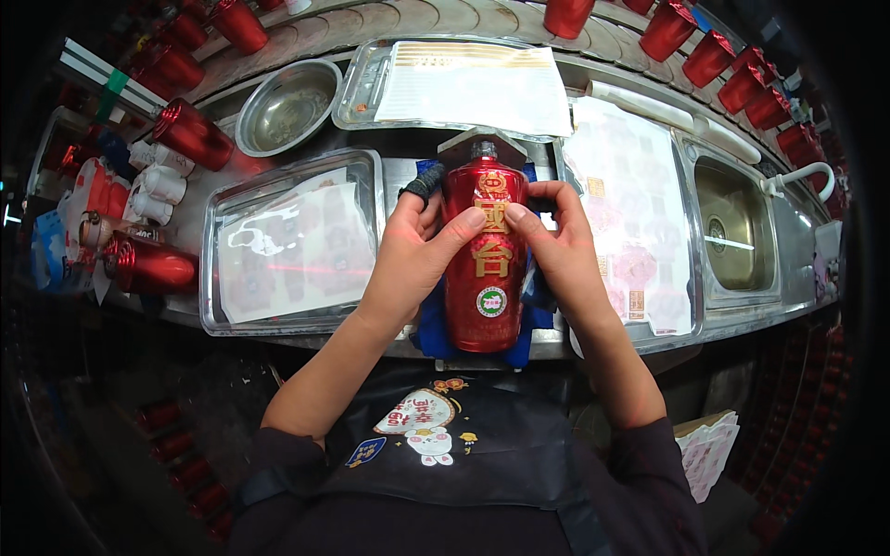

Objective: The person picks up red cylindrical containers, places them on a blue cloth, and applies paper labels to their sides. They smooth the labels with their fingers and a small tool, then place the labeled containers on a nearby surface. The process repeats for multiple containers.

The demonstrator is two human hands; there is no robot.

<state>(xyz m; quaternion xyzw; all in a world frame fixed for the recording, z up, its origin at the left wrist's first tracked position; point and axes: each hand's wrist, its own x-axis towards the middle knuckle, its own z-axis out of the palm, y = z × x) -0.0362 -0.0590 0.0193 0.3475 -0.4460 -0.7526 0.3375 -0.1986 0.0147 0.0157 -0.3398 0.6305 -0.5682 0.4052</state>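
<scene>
A glossy red bottle [484,320] lies neck away from me on a blue cloth-covered support [429,335] at the middle of the bench. Gold characters and a small round white-and-green label mark its front. From the left side my left hand [408,259] grips it, thumb pressed on the upper gold lettering. A dark wrap covers one finger of that hand. My right hand [567,246] holds the other side, its thumb beside the left one on the lettering. The fingers under the bottle are partly hidden.
Metal trays with printed sheets stand left [209,269] and behind [348,102]. More sheets [640,185] lie at right, beside a sink [737,222] with a white faucet [807,173]. A metal bowl [287,107] and red bottles [193,132] are at left. Further red bottles line a conveyor [371,20].
</scene>
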